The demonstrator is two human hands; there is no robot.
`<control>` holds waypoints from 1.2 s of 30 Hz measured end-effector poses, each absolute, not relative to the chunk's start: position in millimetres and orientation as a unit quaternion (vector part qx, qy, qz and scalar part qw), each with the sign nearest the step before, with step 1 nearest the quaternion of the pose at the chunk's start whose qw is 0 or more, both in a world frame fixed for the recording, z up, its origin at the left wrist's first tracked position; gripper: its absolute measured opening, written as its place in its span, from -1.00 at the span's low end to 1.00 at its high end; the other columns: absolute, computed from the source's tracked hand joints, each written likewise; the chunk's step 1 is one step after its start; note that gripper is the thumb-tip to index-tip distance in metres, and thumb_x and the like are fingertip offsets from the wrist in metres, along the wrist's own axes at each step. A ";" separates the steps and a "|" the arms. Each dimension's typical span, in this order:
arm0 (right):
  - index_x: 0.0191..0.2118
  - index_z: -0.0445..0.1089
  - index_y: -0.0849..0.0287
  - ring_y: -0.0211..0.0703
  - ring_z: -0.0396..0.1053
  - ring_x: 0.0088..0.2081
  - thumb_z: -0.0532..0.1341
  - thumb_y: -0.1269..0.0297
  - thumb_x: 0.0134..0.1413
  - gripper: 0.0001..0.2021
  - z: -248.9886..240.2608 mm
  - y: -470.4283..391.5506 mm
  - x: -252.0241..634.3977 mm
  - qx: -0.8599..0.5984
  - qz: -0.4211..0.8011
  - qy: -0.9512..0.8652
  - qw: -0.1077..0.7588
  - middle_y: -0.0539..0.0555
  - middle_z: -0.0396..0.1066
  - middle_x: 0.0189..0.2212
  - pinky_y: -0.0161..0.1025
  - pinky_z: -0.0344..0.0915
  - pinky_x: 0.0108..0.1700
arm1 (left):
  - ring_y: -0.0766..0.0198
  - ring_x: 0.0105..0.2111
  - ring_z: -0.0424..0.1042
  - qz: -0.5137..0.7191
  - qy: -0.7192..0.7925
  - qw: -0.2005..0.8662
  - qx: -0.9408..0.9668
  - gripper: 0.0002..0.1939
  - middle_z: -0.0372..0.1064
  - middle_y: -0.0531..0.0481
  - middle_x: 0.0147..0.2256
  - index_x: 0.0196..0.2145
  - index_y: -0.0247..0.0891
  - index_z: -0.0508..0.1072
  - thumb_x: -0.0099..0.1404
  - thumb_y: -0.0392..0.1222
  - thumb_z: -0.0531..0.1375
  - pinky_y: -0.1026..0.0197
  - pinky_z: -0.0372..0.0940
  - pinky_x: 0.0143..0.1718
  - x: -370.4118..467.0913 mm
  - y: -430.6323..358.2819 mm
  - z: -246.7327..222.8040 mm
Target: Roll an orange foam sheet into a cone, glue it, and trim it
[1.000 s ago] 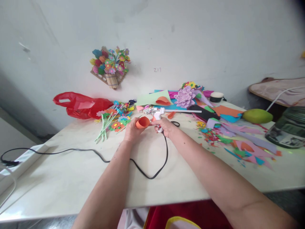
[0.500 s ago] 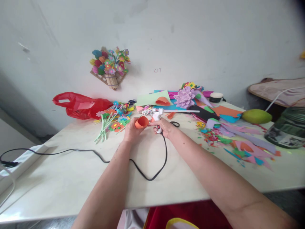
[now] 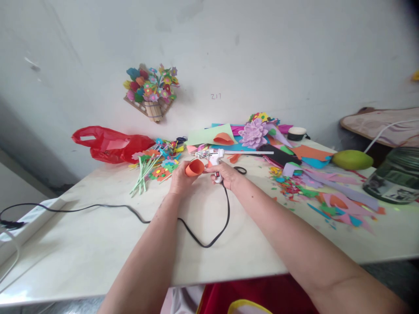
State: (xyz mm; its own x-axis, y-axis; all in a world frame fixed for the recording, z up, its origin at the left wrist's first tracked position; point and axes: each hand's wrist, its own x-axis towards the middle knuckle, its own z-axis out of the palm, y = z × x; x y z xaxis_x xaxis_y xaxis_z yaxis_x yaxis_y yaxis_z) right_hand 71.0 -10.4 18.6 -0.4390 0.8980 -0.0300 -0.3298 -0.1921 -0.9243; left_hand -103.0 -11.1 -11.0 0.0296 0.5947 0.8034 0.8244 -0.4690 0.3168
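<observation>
An orange sheet rolled into a tube (image 3: 195, 168) is gripped by my left hand (image 3: 180, 178), its round mouth facing me. My right hand (image 3: 225, 173) is closed round the handle of a white glue gun (image 3: 215, 159), with a finger reaching left to the rolled sheet. A long pale glue stick (image 3: 250, 152) juts out of the gun's back, to the right. The gun's nozzle points left, behind the tube. From its handle a black cord (image 3: 204, 245) loops over the table.
Green stems (image 3: 142, 176) and foam flowers (image 3: 161, 172) lie left, near a red plastic bag (image 3: 111, 144). Scissors handles (image 3: 240, 170), coloured scraps (image 3: 337, 207), a purple flower (image 3: 253, 134), a green fruit (image 3: 352, 160) and a glass jar (image 3: 393, 174) lie right. A power strip (image 3: 29, 222) sits at the left edge.
</observation>
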 end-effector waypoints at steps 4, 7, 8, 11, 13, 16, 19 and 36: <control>-0.37 0.30 0.24 -0.42 0.08 -0.74 0.33 0.41 -0.36 -0.70 16.5 -8.0 70.9 -0.309 0.711 -0.463 0.430 -0.06 0.32 -0.64 -0.36 0.07 -0.71 | 0.25 -0.41 0.41 -0.477 -0.498 0.126 -0.713 -0.64 0.40 0.02 -0.42 -0.32 -0.20 0.32 -0.08 -0.07 0.30 0.25 0.26 -0.36 -104.8 -9.3 -12.7; -0.42 0.28 0.24 -0.42 0.08 -0.75 0.30 0.43 -0.36 -0.75 15.4 -6.6 70.4 -0.318 0.712 -0.458 0.426 -0.10 0.27 -0.68 -0.37 0.08 -0.71 | 0.23 -0.41 0.41 -0.467 -0.499 0.134 -0.718 -0.66 0.39 0.01 -0.42 -0.34 -0.20 0.33 -0.08 -0.08 0.30 0.24 0.25 -0.36 -105.6 -8.3 -13.5; -0.43 0.27 0.23 -0.41 0.08 -0.75 0.29 0.45 -0.36 -0.76 15.3 -6.4 70.2 -0.322 0.713 -0.456 0.425 -0.10 0.26 -0.68 -0.37 0.08 -0.71 | 0.23 -0.41 0.40 -0.463 -0.498 0.136 -0.720 -0.67 0.39 0.00 -0.42 -0.34 -0.20 0.33 -0.07 -0.09 0.30 0.23 0.25 -0.36 -105.6 -8.3 -13.5; -0.46 0.24 0.22 -0.41 0.07 -0.76 0.23 0.51 -0.37 -0.78 15.4 -6.7 69.6 -0.345 0.712 -0.446 0.418 -0.10 0.26 -0.69 -0.37 0.07 -0.71 | 0.21 -0.40 0.40 -0.449 -0.490 0.138 -0.734 -0.70 0.40 -0.03 -0.39 -0.34 -0.21 0.34 -0.05 -0.11 0.28 0.22 0.26 -0.36 -104.6 -8.9 -12.6; -0.46 0.22 0.20 -0.41 0.07 -0.76 0.20 0.53 -0.37 -0.78 15.9 -7.4 69.4 -0.362 0.712 -0.437 0.414 -0.11 0.25 -0.69 -0.38 0.07 -0.71 | 0.21 -0.39 0.40 -0.443 -0.479 0.134 -0.746 -0.70 0.40 -0.03 -0.38 -0.32 -0.22 0.34 -0.05 -0.13 0.27 0.21 0.26 -0.34 -103.7 -9.6 -11.9; -0.44 0.23 0.20 -0.41 0.08 -0.76 0.19 0.51 -0.35 -0.78 16.9 -8.6 69.2 -0.380 0.707 -0.432 0.411 -0.10 0.26 -0.69 -0.38 0.06 -0.71 | 0.21 -0.38 0.40 -0.441 -0.470 0.127 -0.753 -0.70 0.40 -0.04 -0.37 -0.31 -0.22 0.34 -0.04 -0.14 0.26 0.21 0.26 -0.33 -102.5 -10.4 -11.0; -0.41 0.25 0.19 -0.41 0.08 -0.76 0.21 0.45 -0.31 -0.79 17.8 -9.5 69.1 -0.385 0.697 -0.442 0.413 -0.08 0.30 -0.67 -0.39 0.05 -0.73 | 0.21 -0.39 0.40 -0.436 -0.483 0.120 -0.750 -0.68 0.40 -0.03 -0.38 -0.30 -0.22 0.34 -0.05 -0.13 0.27 0.21 0.26 -0.34 -101.4 -11.1 -10.1; -0.43 0.24 0.21 -0.42 0.07 -0.77 0.20 0.52 -0.34 -0.79 16.8 -8.5 58.7 -0.423 0.591 -0.447 0.522 -0.16 0.19 -0.75 -0.40 0.08 -0.73 | 0.04 -0.08 0.28 -0.398 -0.457 0.177 -0.775 -0.39 0.32 -0.17 -0.10 -0.04 -0.24 0.22 -0.07 -0.07 0.26 0.00 0.10 -0.02 -94.6 -18.4 0.5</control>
